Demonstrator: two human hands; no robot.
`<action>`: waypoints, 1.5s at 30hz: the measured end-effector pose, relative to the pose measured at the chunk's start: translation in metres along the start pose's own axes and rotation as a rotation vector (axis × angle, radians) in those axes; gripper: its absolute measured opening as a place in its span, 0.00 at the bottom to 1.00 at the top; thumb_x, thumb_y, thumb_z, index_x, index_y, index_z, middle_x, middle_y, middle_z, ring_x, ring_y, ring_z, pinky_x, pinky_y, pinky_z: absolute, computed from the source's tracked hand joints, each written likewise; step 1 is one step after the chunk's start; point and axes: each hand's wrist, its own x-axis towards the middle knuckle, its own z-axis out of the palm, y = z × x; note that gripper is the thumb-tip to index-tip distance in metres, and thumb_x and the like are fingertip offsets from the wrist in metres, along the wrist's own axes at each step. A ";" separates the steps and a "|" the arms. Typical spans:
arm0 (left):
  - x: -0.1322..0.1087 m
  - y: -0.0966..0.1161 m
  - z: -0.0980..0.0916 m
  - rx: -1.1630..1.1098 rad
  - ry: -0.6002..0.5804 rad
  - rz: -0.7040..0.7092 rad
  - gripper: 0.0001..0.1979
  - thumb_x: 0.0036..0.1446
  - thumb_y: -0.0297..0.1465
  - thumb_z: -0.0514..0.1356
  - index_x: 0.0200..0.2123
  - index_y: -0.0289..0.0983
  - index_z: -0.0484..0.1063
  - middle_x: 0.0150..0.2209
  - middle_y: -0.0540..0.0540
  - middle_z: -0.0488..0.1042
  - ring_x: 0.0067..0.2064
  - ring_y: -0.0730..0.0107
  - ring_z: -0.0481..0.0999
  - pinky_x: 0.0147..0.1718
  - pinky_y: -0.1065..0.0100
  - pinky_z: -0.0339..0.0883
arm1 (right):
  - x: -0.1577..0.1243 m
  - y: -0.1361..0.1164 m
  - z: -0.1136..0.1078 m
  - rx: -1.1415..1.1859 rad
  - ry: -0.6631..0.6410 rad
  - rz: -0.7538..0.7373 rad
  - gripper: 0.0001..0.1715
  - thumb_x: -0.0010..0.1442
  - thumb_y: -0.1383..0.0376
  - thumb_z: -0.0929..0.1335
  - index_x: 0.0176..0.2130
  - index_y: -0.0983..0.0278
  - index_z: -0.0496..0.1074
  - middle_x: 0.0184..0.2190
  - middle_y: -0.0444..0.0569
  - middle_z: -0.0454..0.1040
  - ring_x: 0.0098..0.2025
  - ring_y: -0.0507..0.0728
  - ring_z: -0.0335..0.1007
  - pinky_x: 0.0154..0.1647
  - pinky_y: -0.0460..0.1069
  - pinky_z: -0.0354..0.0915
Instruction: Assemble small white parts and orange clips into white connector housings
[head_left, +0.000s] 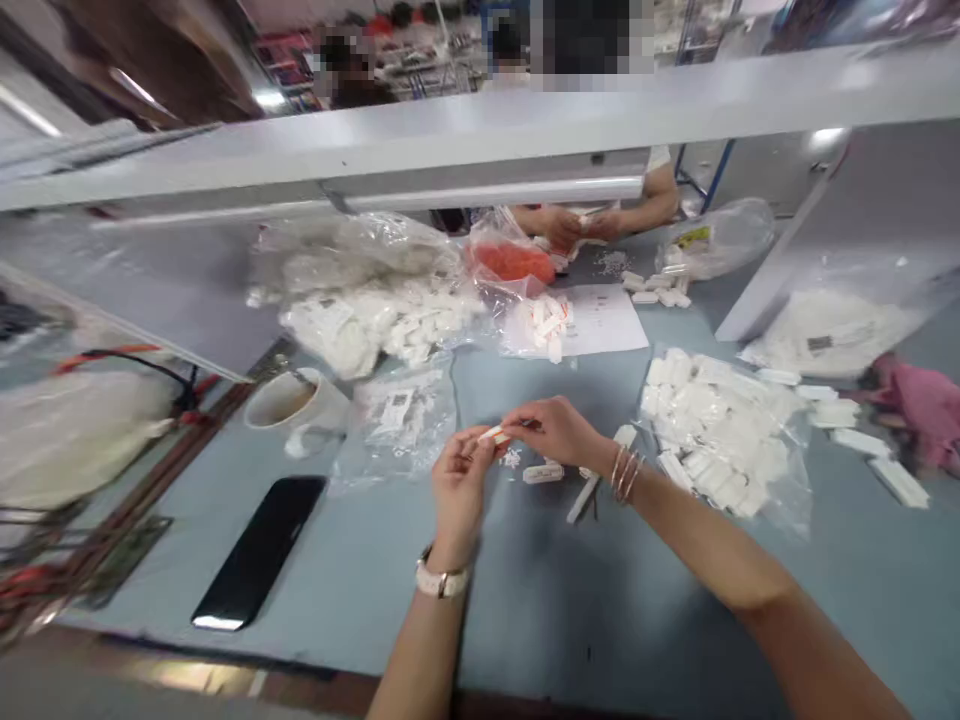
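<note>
Between my two hands, above the middle of the table, is a small white plastic piece with an orange strip (495, 435). My left hand (461, 465) pinches it from the left, a watch on that wrist. From the right, the fingers of my right hand (551, 430) close on its other end; bangles circle that wrist. Just below lie tiny white bits (511, 458) and a white oblong casing (543, 473). A thin grey-white stick-like tool (583, 498) rests under my right wrist, partly hidden by it.
A bag of white casings (720, 430) lies right, a phone (259, 550) and white mug (296, 400) left. Clear bags of white parts (405, 320) and a paper sheet (607, 320) lie farther back. A co-worker's hands (574, 228) work beneath the shelf edge (450, 130).
</note>
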 end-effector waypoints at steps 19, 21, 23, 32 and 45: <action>0.002 0.001 -0.005 0.055 0.027 0.007 0.12 0.47 0.34 0.66 0.35 0.36 0.71 0.30 0.49 0.76 0.30 0.73 0.76 0.34 0.72 0.69 | -0.001 0.000 -0.007 0.310 -0.021 0.122 0.12 0.53 0.65 0.66 0.33 0.69 0.76 0.23 0.44 0.73 0.24 0.47 0.64 0.27 0.42 0.59; 0.002 0.004 -0.004 0.016 0.029 -0.008 0.13 0.46 0.34 0.67 0.34 0.35 0.71 0.31 0.48 0.77 0.30 0.73 0.76 0.34 0.71 0.70 | -0.001 0.001 -0.008 0.359 -0.039 0.116 0.12 0.53 0.64 0.66 0.34 0.69 0.76 0.24 0.44 0.74 0.26 0.48 0.65 0.29 0.43 0.61; 0.002 0.006 -0.002 -0.035 0.034 -0.020 0.12 0.45 0.34 0.67 0.33 0.35 0.71 0.31 0.48 0.77 0.30 0.73 0.76 0.33 0.71 0.70 | -0.001 0.001 -0.008 0.434 -0.064 0.115 0.13 0.51 0.63 0.67 0.35 0.69 0.76 0.27 0.45 0.75 0.29 0.50 0.68 0.33 0.44 0.64; 0.004 0.009 -0.001 -0.137 0.031 -0.026 0.09 0.45 0.33 0.68 0.29 0.37 0.74 0.32 0.48 0.78 0.33 0.71 0.76 0.36 0.70 0.71 | -0.001 0.001 -0.006 0.568 -0.068 0.161 0.15 0.48 0.62 0.70 0.36 0.69 0.74 0.30 0.48 0.76 0.30 0.51 0.71 0.36 0.47 0.67; 0.005 0.005 -0.009 -0.122 -0.028 -0.071 0.09 0.40 0.33 0.70 0.27 0.37 0.78 0.32 0.46 0.80 0.34 0.69 0.77 0.38 0.69 0.70 | -0.002 0.000 -0.013 0.559 -0.075 0.142 0.11 0.44 0.68 0.67 0.32 0.69 0.74 0.28 0.45 0.75 0.30 0.50 0.68 0.34 0.45 0.65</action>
